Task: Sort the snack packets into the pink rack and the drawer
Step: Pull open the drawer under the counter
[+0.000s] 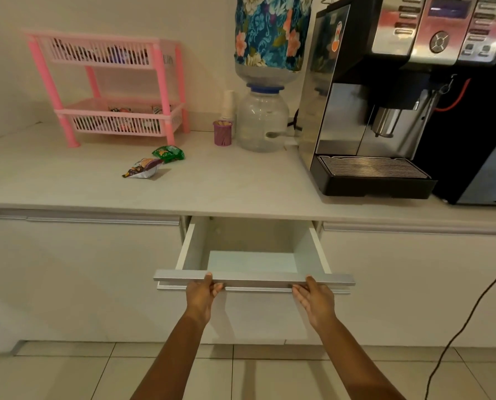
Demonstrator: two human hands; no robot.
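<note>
Left hand (203, 294), right hand (316, 298) grip drawer (252, 280) front; packets (146, 168) beyond.

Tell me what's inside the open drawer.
The drawer shows only bare white floor and walls, nothing lying in it. The strip just behind its front rail is hidden.

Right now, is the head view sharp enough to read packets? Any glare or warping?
Head view: pink rack blurred, its contents unreadable; purple packet and green packet soft; glare on coffee machine; wide-angle bows counter edge; left hand, right hand and drawer sharp.
</note>
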